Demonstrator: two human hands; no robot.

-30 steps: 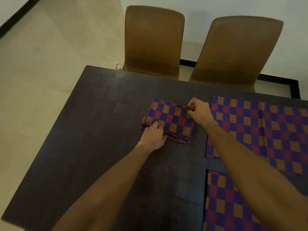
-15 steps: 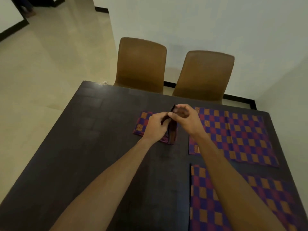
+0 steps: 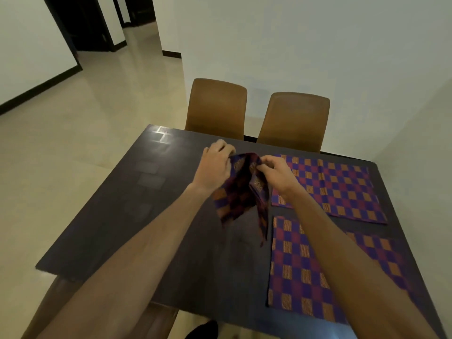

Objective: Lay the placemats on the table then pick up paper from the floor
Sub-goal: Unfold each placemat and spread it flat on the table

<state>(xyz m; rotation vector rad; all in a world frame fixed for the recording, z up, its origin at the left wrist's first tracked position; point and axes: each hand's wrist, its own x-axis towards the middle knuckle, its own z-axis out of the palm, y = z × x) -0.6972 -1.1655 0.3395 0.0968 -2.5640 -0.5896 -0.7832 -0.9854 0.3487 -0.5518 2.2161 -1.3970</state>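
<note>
Both hands hold one folded placemat (image 3: 241,192), checked purple, red and orange, lifted above the dark table (image 3: 137,211). My left hand (image 3: 215,165) grips its upper left edge and my right hand (image 3: 275,173) pinches the upper right edge, so the cloth hangs down between them, partly opened. Two matching placemats lie flat on the table's right side: one at the far right (image 3: 340,184), one nearer me (image 3: 308,270), partly covered by my right forearm. No paper on the floor is visible.
Two brown chairs (image 3: 217,106) (image 3: 294,118) stand at the table's far edge against a white wall. Beige tiled floor (image 3: 73,133) spreads to the left, towards a dark doorway. A brown chair seat (image 3: 156,321) shows below the table's near edge.
The folded placemat lay on the table under my hands; both hands have lifted it off the surface and started to open it. The camera has tilted up, showing more of the room.
</note>
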